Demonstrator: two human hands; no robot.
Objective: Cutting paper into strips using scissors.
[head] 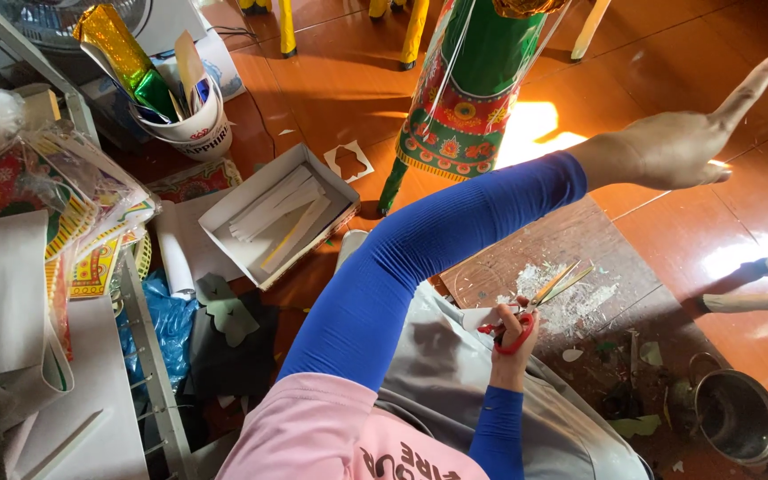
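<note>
Seated worker on a wooden floor, seen from above. The left hand (682, 147) is raised and stretched away from the body on a blue-sleeved arm, fingers spread and the forefinger extended; it holds nothing and touches nothing, hovering over the sunlit floorboards near the tall green decorated paper column (464, 98) that stands upright just beyond the arm.

The right hand (516, 331) is low and close to the lap, its fingers closed through the red loops of a pair of scissors (540, 307). The blades are parted and point up and away over a dark wooden board (544, 258), which is littered with pale paper scraps; the board appears to serve as a cutting surface, keeping trimmings in one place. A grey cloth (455, 373) lies across the lap beneath the scissors.

Supplies sit within arm's reach on the worker's left: an open shallow white box (277, 213) holding white paper strips, a white cup (190, 124) stuffed with gold and green foil rolls, and stacks of patterned paper in clear wrap (64, 213) on a wire shelf (148, 356). Dark green cut shapes (228, 311) lie on the floor by the box. A small metal pot (740, 413) stands beyond the board, apart from the scissors.
</note>
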